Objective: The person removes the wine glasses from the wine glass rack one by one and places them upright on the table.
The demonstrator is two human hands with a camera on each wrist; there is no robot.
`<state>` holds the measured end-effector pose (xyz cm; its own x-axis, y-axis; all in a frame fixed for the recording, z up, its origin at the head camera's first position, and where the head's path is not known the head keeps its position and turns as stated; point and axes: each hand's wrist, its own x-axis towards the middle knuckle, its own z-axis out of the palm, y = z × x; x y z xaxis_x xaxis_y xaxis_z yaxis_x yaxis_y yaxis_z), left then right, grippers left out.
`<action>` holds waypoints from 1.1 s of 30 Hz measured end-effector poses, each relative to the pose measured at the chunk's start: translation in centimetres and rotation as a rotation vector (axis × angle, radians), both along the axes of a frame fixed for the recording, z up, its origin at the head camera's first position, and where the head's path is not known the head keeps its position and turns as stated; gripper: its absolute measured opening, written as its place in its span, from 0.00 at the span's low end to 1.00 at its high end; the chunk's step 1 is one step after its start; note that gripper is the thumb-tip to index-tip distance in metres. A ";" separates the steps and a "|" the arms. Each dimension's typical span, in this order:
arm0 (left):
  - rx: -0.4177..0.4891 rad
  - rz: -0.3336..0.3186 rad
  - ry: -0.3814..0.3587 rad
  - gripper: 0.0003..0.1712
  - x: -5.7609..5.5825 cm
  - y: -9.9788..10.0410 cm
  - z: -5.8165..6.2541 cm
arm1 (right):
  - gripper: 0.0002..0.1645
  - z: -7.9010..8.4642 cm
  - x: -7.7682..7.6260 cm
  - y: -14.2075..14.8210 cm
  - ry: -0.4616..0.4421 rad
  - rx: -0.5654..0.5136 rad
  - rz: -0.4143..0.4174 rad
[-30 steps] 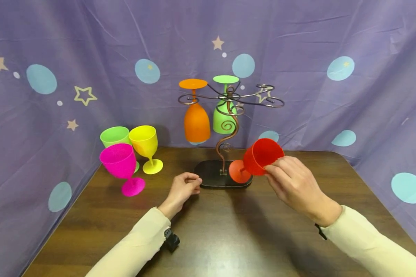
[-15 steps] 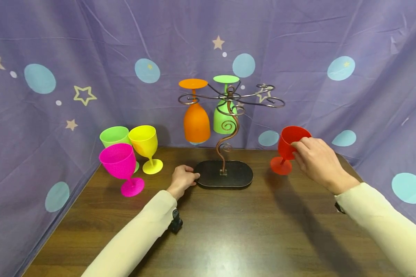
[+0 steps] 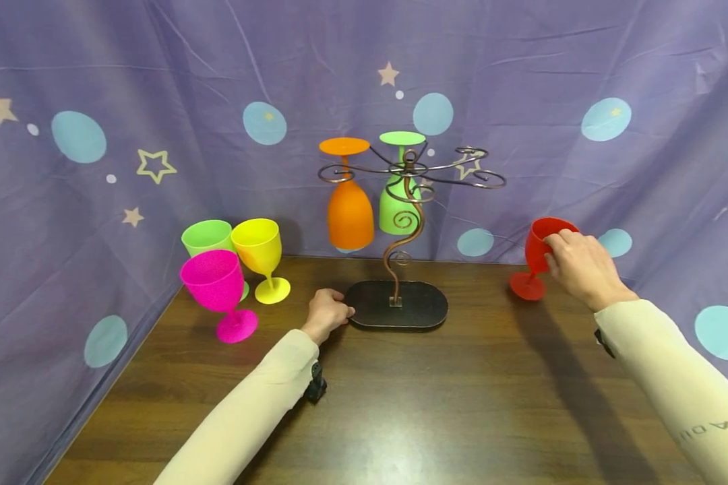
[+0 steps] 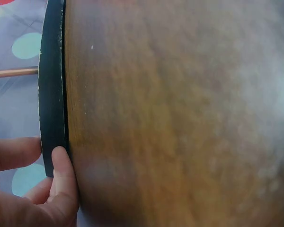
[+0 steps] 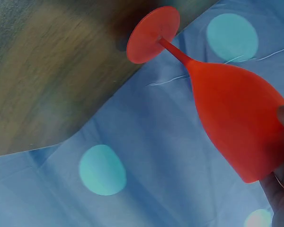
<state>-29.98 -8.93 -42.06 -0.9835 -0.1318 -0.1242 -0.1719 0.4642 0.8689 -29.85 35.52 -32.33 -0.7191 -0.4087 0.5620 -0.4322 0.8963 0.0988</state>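
A red plastic goblet (image 3: 535,252) is at the table's right rear, bowl up and slightly tilted. My right hand (image 3: 584,267) holds it by the rim, fingers and thumb on the bowl (image 5: 232,109) in the right wrist view. My left hand (image 3: 327,314) pinches the left end of the black oval base (image 3: 418,311) of a metal glass rack; the left wrist view has thumb and finger either side of that base (image 4: 52,94). From the curled arms hang an orange goblet (image 3: 350,217) and a light green goblet (image 3: 391,214), both upside down, feet above the wire.
Upright at the left stand a magenta goblet (image 3: 214,283), a yellow goblet (image 3: 257,248) and a green goblet (image 3: 206,236) partly hidden behind the magenta one. A purple patterned curtain (image 3: 522,87) hangs behind the wooden table (image 3: 449,404).
My right hand has carried the red goblet from in front of the rack to the right rear, bringing it more upright. My left hand has closed on the base's end.
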 end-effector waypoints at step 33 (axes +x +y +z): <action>-0.060 -0.007 0.016 0.24 0.3 -0.1 0.2 | 0.14 -0.9 -0.9 1.4 -0.132 -0.103 -0.101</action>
<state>-29.68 -9.04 -41.86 -0.9862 -0.1321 -0.1000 -0.1546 0.5168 0.8421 -30.72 36.88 -33.25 -0.8239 -0.2760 0.4949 -0.3426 0.9383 -0.0472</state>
